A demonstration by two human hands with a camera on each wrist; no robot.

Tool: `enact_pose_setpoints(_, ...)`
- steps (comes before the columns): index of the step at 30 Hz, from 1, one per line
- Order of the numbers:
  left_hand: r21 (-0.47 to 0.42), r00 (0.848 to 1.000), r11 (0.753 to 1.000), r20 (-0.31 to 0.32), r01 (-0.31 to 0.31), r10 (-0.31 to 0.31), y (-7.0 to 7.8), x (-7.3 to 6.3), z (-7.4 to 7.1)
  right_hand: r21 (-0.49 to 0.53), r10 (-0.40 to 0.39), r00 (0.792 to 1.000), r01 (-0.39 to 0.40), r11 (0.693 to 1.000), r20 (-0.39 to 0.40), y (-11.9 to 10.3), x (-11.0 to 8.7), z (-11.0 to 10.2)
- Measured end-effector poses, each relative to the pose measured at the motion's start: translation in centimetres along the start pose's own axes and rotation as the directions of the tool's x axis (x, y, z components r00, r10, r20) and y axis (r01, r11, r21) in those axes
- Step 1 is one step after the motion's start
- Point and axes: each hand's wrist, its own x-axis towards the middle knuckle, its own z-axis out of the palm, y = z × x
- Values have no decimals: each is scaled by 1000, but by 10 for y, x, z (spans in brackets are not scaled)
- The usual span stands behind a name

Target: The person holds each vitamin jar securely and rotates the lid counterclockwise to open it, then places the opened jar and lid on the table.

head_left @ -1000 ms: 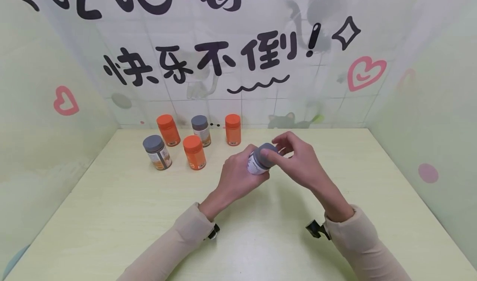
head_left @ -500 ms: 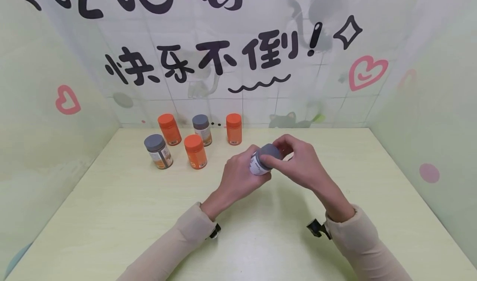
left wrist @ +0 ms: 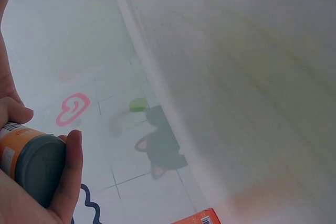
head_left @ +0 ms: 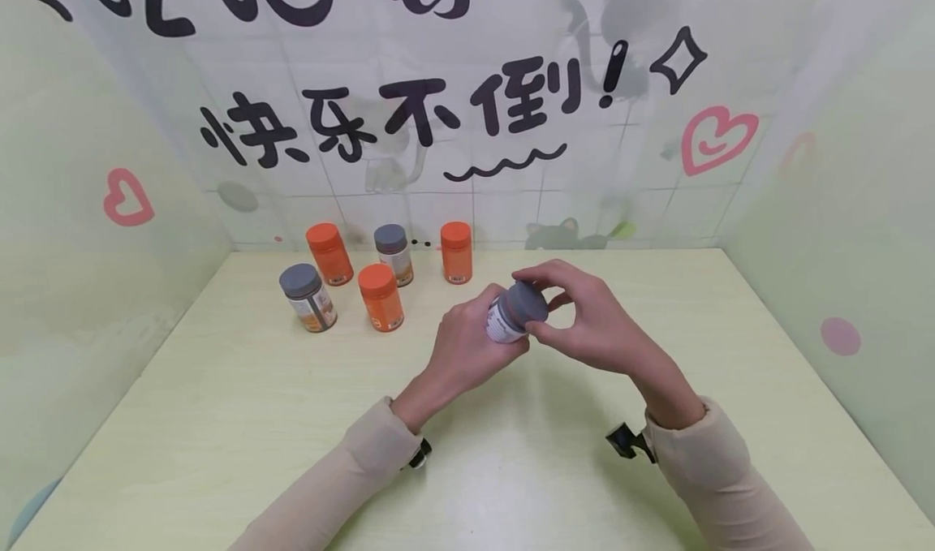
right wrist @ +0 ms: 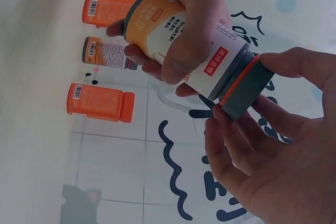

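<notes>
In the head view my left hand (head_left: 467, 342) grips the body of a supplement bottle (head_left: 501, 324), tilted above the table. The right hand (head_left: 595, 320) pinches its dark grey cap (head_left: 527, 301), thumb on the near edge and fingers on the far edge. From the right wrist, the bottle's white and orange label (right wrist: 223, 59) shows, with left fingers wrapped round it. An orange ring lines the cap (right wrist: 247, 94) at its lower edge; whether the cap is loose I cannot tell. In the left wrist view the bottle's dark base (left wrist: 41, 166) shows beside the left fingers.
Several upright bottles stand at the back left of the pale table (head_left: 241, 421): a front grey-capped one (head_left: 310, 299), a front orange one (head_left: 381, 299), others behind, including an orange one (head_left: 456, 252) near the back wall (head_left: 511, 210). Walls rise on both sides.
The right hand has turned on the cap: its thumb has shifted from the cap's left side to the near edge, its fingers to the far edge. The left hand and bottle stay nearly in place.
</notes>
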Motion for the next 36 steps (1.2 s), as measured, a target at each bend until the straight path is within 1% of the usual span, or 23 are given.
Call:
enact_pose_setpoints(6,-13,1000,1000,-7,-6,6,0,-1,-1,3,-40,999,40,999,-20,1,-2,-2)
enact_pose_setpoints(13,-37,1000,999,5,19,-19,0,-1,-1,6,-55,998,55,998,-31,4,-3,-8)
enact_pose_setpoints(17,-52,999,998,8,37,-37,1,-1,-2,3,-51,998,51,999,-39,6,-3,-13)
enact_pose_setpoints(23,-84,999,996,-21,37,-39,0,0,-2,19,-37,997,38,999,-62,10,-4,-24)
enact_pose_setpoints(26,-122,999,992,-31,34,-38,0,1,0,27,-44,996,47,999,-80,12,-7,-32)
enact_pose_setpoints(28,-164,999,986,-26,41,-46,0,1,0,24,-51,995,53,998,-89,14,-8,-37)
enact_pose_setpoints(30,-221,998,974,-12,55,-59,0,1,0,26,-54,994,56,998,-90,16,-8,-42)
enact_pose_setpoints(34,-338,995,936,22,99,-97,1,1,0,43,-52,994,56,998,-96,20,-9,-52)
enact_pose_setpoints(36,-380,992,917,42,123,-116,2,2,0,55,-44,993,50,997,-105,22,-11,-57)
